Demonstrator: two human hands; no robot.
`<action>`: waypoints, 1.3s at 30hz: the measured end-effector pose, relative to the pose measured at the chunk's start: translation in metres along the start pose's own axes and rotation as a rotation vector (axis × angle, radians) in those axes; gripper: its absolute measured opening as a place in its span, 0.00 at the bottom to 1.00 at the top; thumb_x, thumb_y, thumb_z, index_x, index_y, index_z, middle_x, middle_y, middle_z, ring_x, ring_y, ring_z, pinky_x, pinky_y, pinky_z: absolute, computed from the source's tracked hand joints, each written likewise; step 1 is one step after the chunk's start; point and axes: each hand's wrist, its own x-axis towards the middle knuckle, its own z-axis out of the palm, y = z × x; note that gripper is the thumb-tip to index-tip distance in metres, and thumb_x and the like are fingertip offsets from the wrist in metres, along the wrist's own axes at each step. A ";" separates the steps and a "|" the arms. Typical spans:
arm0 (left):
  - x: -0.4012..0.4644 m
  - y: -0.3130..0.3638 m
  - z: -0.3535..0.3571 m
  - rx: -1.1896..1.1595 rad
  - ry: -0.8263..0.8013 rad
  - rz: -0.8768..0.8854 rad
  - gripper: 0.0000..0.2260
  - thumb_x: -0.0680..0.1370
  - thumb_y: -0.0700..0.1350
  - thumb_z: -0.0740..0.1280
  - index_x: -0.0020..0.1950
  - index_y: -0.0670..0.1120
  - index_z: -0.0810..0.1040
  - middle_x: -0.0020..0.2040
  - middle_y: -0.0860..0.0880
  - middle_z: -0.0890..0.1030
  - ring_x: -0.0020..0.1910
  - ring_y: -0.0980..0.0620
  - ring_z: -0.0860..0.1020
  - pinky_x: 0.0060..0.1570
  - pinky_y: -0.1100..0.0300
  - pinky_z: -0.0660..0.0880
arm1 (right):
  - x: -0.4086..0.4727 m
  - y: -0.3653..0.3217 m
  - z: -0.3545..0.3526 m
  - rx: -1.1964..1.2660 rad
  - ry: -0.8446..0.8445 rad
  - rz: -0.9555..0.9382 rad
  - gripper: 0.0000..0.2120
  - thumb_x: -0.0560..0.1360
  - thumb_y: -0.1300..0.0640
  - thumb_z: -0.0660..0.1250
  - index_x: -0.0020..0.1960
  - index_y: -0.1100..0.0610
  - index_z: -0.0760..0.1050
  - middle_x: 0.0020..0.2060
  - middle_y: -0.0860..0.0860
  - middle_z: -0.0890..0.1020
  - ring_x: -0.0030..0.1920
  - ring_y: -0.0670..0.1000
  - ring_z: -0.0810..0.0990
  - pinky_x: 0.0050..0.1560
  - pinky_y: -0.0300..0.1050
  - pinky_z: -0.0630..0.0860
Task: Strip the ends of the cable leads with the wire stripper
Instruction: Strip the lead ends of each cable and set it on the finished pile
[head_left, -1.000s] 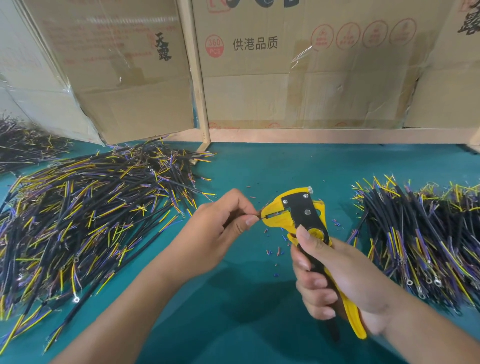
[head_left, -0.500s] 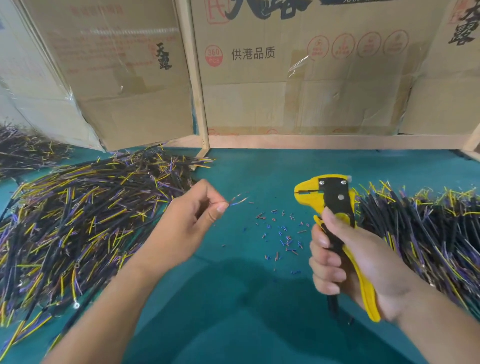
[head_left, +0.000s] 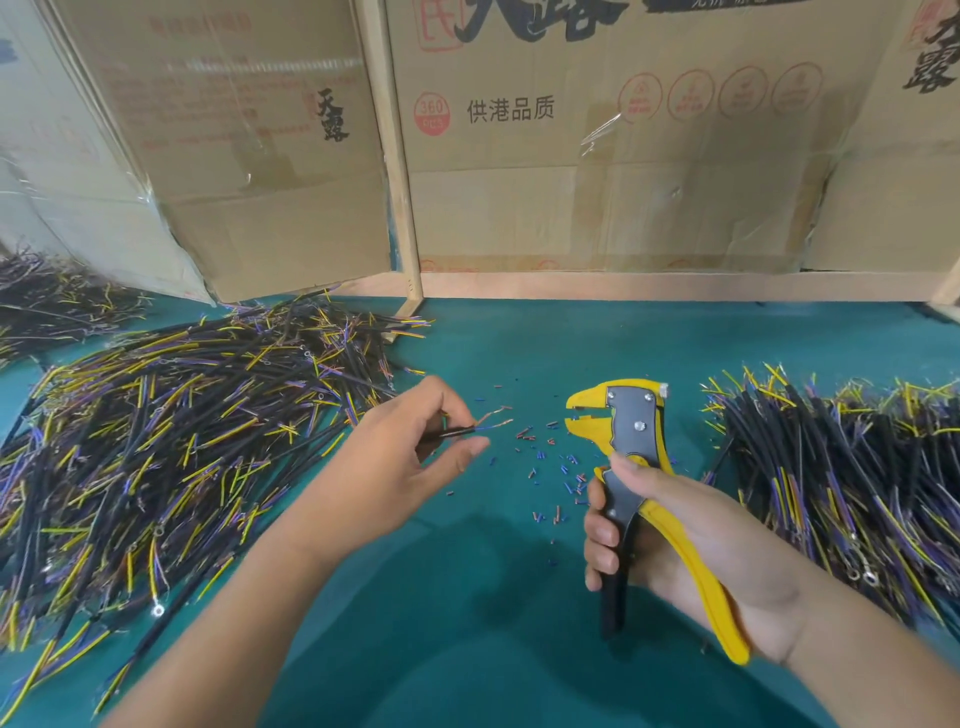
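Note:
My left hand (head_left: 400, 462) pinches a black cable lead (head_left: 460, 431) between thumb and fingers. Its two thin inner wires with bare copper ends stick out to the right. My right hand (head_left: 691, 540) grips the yellow-and-black wire stripper (head_left: 621, 431) by its handles, head up, jaws facing left. A gap of green mat separates the jaws from the wire ends. Small cut bits of insulation (head_left: 550, 467) lie scattered on the green mat (head_left: 493, 597) between my hands.
A large heap of black cable leads (head_left: 171, 431) with yellow and purple wires lies on the left. Another heap (head_left: 841, 467) lies on the right. Cardboard boxes (head_left: 597, 156) and a wooden frame (head_left: 400, 208) stand along the back edge.
The lead left the stripper jaws a second ago, and my hands have moved apart. My left hand now shows more of the black lead and its bared wire ends.

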 end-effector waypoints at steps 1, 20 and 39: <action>0.000 0.000 0.000 0.010 0.001 0.002 0.07 0.78 0.50 0.68 0.45 0.52 0.70 0.31 0.57 0.69 0.29 0.56 0.63 0.30 0.65 0.61 | 0.001 0.002 -0.002 0.003 -0.001 0.004 0.17 0.76 0.43 0.73 0.46 0.58 0.79 0.35 0.56 0.75 0.35 0.58 0.75 0.44 0.59 0.77; 0.000 0.017 0.003 0.145 0.071 0.166 0.04 0.80 0.51 0.66 0.49 0.52 0.73 0.40 0.69 0.72 0.32 0.55 0.68 0.33 0.71 0.64 | -0.021 -0.008 0.025 -0.080 -0.066 0.037 0.19 0.75 0.45 0.74 0.51 0.61 0.78 0.39 0.60 0.74 0.40 0.60 0.75 0.51 0.57 0.77; 0.000 0.018 0.002 0.173 0.060 0.189 0.05 0.80 0.48 0.68 0.49 0.47 0.76 0.45 0.74 0.72 0.31 0.52 0.68 0.34 0.67 0.65 | -0.026 -0.009 0.039 -0.137 -0.046 0.001 0.17 0.75 0.47 0.71 0.46 0.62 0.76 0.35 0.59 0.71 0.36 0.59 0.72 0.46 0.56 0.76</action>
